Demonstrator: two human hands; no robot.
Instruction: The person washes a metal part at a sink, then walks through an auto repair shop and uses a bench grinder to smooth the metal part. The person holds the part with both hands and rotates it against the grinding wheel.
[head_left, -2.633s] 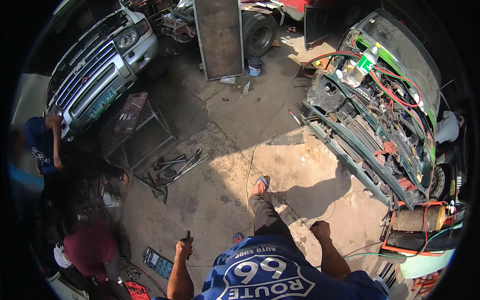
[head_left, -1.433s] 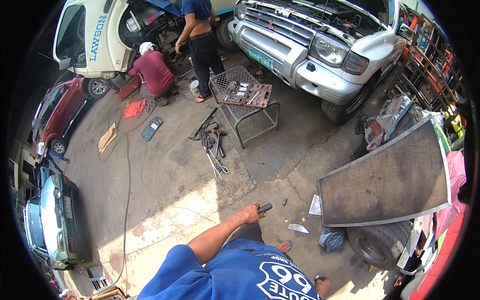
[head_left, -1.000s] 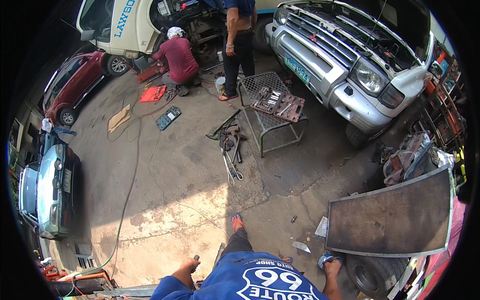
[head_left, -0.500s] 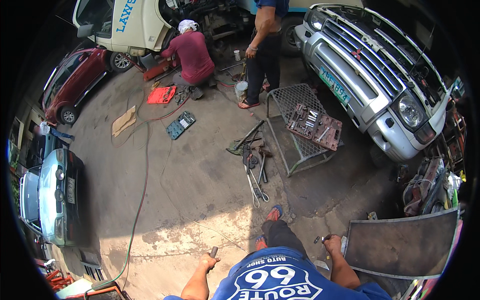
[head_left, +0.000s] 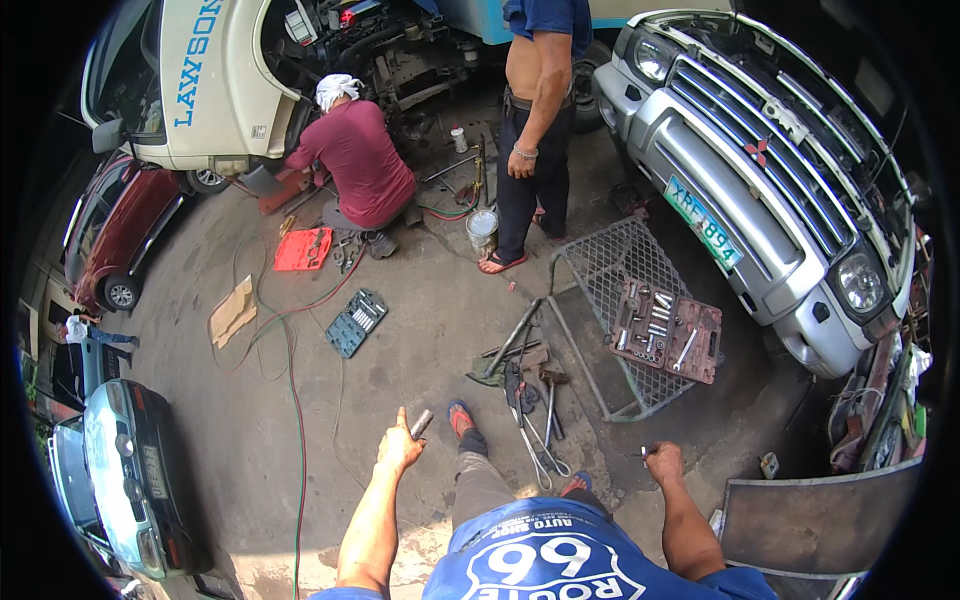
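- Head view: the metal cylinder (head_left: 423,424) is in the left hand (head_left: 400,448), which is wrapped around it above the floor (head_left: 250,430); it is neither fitted to anything nor set down.
- The right hand (head_left: 664,463) is partly curled, well apart from the left; something small and pale shows at its fingertips, too small to name.
- Ahead of the hands, a hammer (head_left: 553,378) lies on the floor among other tools, beside the left edge of the mesh stand (head_left: 600,250); neither hand touches it.
- On the stand, an open toolbox (head_left: 711,352) reaches over the right edge toward the near corner, with sockets inside; whether any are missing, I cannot tell.
- Farther out, the silver car (head_left: 740,190) has its engine bay uncovered, so work there looks unfinished.
- A crouching person (head_left: 365,165) is beside the white truck (head_left: 225,90), its front opened up too.
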